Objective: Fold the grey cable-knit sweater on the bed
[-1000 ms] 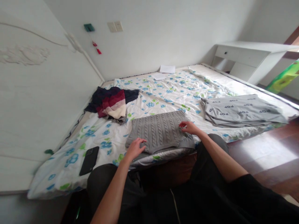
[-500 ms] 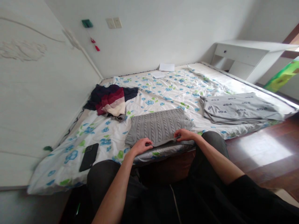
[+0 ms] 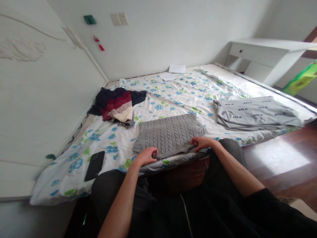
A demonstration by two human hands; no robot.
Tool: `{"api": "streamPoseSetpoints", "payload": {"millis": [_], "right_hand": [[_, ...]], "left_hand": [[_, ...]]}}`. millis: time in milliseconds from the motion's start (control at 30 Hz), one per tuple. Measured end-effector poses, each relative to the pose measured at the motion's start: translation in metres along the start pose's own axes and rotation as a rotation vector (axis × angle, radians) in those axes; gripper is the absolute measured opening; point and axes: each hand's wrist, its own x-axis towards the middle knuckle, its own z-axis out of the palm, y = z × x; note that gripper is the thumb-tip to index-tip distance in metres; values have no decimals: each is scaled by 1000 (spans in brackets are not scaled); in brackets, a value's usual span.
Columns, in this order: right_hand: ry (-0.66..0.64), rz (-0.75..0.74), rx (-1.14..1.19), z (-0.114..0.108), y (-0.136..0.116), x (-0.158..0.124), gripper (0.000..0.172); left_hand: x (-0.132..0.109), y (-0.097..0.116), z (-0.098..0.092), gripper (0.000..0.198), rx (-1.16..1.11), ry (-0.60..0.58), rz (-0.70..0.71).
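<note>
A grey cable-knit sweater (image 3: 168,135) lies flat on the flowered quilt (image 3: 183,91), close to the near bed edge. My left hand (image 3: 146,157) pinches its near hem at the left end. At the right end of that hem, my right hand (image 3: 203,143) grips the knit between fingers and thumb. The hem is turned slightly upward between my hands. A black phone (image 3: 94,166) lies on the quilt to the left of my left hand.
A crumpled navy, red and cream garment (image 3: 116,105) lies beyond the sweater. A folded grey "POP" print garment (image 3: 255,114) lies to the right. Papers (image 3: 173,68) sit at the far end, near a white desk (image 3: 262,54). A white headboard (image 3: 37,89) runs along the left.
My hands have moved from resting on the sweater to the near hem and taken hold of it. The hem now turns upward between them.
</note>
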Motion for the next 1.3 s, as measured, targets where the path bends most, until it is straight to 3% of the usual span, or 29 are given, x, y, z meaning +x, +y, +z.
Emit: {"api": "streamPoseSetpoints", "payload": {"millis": [100,300,533,667,767,833,900,1067,1133,1300], "right_hand": [[-21,79,-44,0,12,-18,57],[67,12,-128,8,12,-35,29],[274,191,-65,-19,50,-55,28],[108,304,58,-17,60,-52,21],[-54,236,152,-12,58,-43,18],[-93,158,233,-14,61,-40,22],[-7,165,273,-21,68,-38,23],[500,352,129,-26,84,-31,26],[570,311,90,-20,84,-25,41],[583,184,12,-5,74,-8,75]], "left_hand": [[-12,-11,-1,21,49,-73,-92],[-30,-24,5,31,71,-144,-195],[-34,-36,-4,34,-41,-158,-158],[-30,-38,-5,35,-25,-166,-175],[-26,-41,-4,33,-32,-175,-198],[-25,-43,-4,30,-75,-198,-218],[-25,-45,-4,26,-134,-217,-231],[-26,-47,-8,22,-212,-212,-211],[-25,-44,-11,25,-217,-185,-193],[-15,-17,-12,39,-373,-34,-58]]}}
